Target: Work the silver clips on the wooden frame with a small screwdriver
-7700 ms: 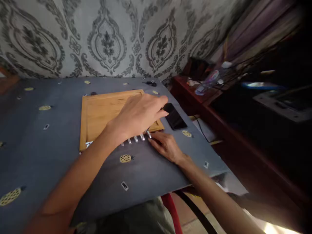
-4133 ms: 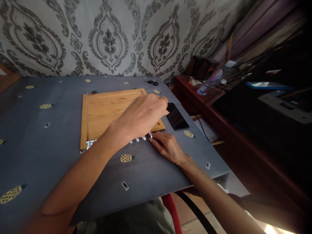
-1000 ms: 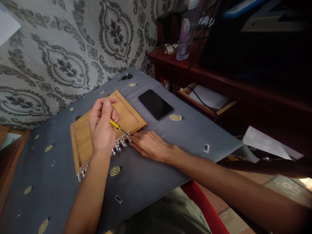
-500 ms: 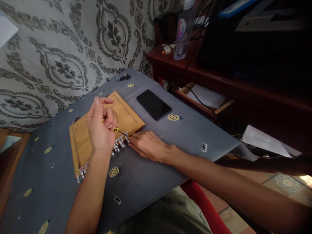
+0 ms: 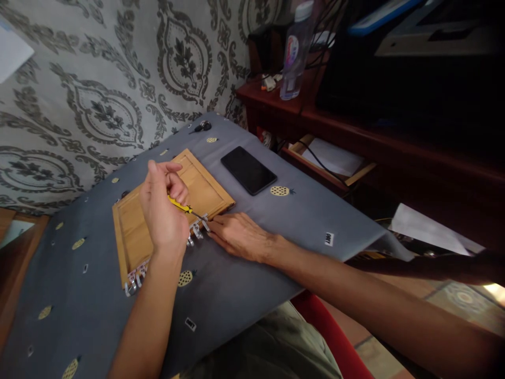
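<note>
Reference item: the wooden panel (image 5: 205,184), lying flat on the grey patterned cloth (image 5: 252,273).

At the panel's near-left corner, a small metal fitting (image 5: 132,281) projects onto the cloth. Along the panel's near edge runs a row of metal brackets (image 5: 196,230), touching the wood.

Over that near edge, the left hand (image 5: 163,210) has its fingers closed round a yellow screwdriver (image 5: 178,204), thumb and forefinger raised at the top of the handle. The shaft slants down to the right. Its tip meets the bracket closest to the panel's near-right corner.

Just right of that corner, the right hand (image 5: 239,236) lies palm down on the cloth, fingers stretched out and unclenched, fingertips against the same bracket. Whether they pinch it cannot be told.

Beyond the panel's right edge lies a black phone (image 5: 248,169), face up, apart from the wood. Past the panel's far corner, a bunch of keys (image 5: 202,126) sits by the cloth's far edge. Farthest from the panel, a clear plastic bottle (image 5: 294,52) stands upright on a dark wooden shelf (image 5: 276,100).
</note>
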`<move>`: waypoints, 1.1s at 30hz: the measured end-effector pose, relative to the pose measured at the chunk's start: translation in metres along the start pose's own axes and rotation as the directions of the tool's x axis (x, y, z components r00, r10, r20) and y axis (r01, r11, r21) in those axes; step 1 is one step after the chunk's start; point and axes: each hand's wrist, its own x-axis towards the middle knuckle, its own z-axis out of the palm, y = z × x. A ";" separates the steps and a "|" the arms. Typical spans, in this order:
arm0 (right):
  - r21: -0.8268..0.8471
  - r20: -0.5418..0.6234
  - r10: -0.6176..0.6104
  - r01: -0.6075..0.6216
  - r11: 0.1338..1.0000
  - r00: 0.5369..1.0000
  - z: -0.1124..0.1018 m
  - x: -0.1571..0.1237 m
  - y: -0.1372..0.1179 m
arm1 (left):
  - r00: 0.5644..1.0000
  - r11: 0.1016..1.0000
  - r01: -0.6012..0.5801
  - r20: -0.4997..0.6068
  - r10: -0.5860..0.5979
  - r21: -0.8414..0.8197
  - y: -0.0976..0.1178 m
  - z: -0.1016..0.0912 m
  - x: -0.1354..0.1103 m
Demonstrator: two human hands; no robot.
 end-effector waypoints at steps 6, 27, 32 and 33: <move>0.002 0.009 0.015 -0.015 1.000 1.000 0.001 0.001 -0.001 | 0.997 0.993 0.069 -0.010 -0.071 -0.092 0.001 -0.003 0.007; 0.012 0.003 0.008 -0.008 1.000 1.000 0.001 0.001 0.000 | 0.999 0.996 0.043 -0.028 -0.045 -0.081 0.003 0.000 0.002; 0.005 0.021 0.009 -0.009 1.000 1.000 -0.001 0.001 -0.001 | 1.000 0.999 0.016 -0.006 -0.016 -0.036 0.004 -0.003 0.001; 0.003 0.026 0.007 -0.007 1.000 1.000 -0.002 0.001 -0.001 | 1.000 1.000 0.007 -0.017 -0.007 -0.016 0.004 -0.004 -0.001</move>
